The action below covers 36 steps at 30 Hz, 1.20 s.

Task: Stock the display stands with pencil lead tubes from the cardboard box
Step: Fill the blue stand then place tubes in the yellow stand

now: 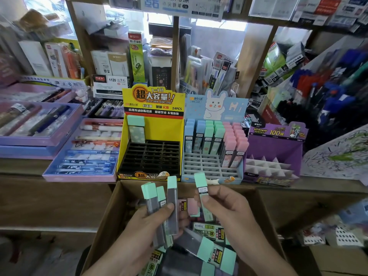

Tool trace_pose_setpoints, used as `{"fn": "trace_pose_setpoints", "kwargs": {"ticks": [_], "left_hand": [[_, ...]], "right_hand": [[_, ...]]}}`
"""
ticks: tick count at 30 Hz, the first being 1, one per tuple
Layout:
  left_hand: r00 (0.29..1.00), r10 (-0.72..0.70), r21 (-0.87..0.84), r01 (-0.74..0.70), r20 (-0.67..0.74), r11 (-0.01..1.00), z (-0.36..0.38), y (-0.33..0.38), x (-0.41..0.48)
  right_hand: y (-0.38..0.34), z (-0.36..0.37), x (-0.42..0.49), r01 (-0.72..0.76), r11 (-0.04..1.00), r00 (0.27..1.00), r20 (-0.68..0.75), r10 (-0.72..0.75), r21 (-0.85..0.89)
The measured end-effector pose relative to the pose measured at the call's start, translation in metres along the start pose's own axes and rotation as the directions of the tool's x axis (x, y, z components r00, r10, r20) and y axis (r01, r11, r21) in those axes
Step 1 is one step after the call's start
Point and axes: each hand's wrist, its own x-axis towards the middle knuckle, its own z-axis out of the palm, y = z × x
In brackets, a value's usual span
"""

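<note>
My left hand (147, 226) is shut on three green-capped pencil lead tubes (172, 204), fanned upright above the cardboard box (107, 212). To its right, my right hand (225, 208) pinches a single green-capped tube (201, 186) tilted slightly left. Both hands hover over the box, which holds several more tubes (207, 248). On the shelf behind stands a yellow display stand (152, 134) with one green tube (136, 128) in its back left slot and the other black slots vacant. The blue rabbit display stand (214, 140) holds blue, green and pink tubes in its back rows.
A purple display stand (274, 156) with white dividers sits right of the blue one. Purple trays of pens (83, 148) lie to the left on the wooden shelf (49, 196). Packaged stationery crowds the back, and racks of pens (328, 90) rise at the right.
</note>
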Motion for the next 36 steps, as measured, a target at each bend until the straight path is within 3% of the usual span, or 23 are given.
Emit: {"fn": "trace_pose_setpoints", "kwargs": {"ticks": [7,12,18,24,36], "left_hand": [[1.0,-0.014,-0.012,0.014,0.025,1.0,-0.002,-0.001,0.001],[0.999,-0.013,0.001,0.013,0.034,1.0,-0.002,0.002,0.0],[0.999,-0.002,0.015,0.001,0.04,1.0,-0.003,0.001,-0.002],[0.999,0.006,0.008,-0.007,0.037,1.0,-0.001,0.002,-0.003],[1.0,0.001,0.015,0.0,-0.007,1.0,0.006,0.005,-0.006]], "right_hand": [[-0.044,-0.017,0.021,0.228,0.96,0.972,-0.012,-0.233,-0.165],[-0.065,-0.025,0.047,0.368,0.856,0.894,-0.114,-0.433,-0.362],[-0.068,-0.027,0.073,0.249,0.831,0.906,-0.183,-0.381,-0.497],[-0.063,-0.016,0.077,0.281,0.744,0.896,-0.112,-0.429,-0.606],[-0.054,-0.008,0.084,0.178,0.734,0.925,-0.142,-0.351,-0.656]]}}
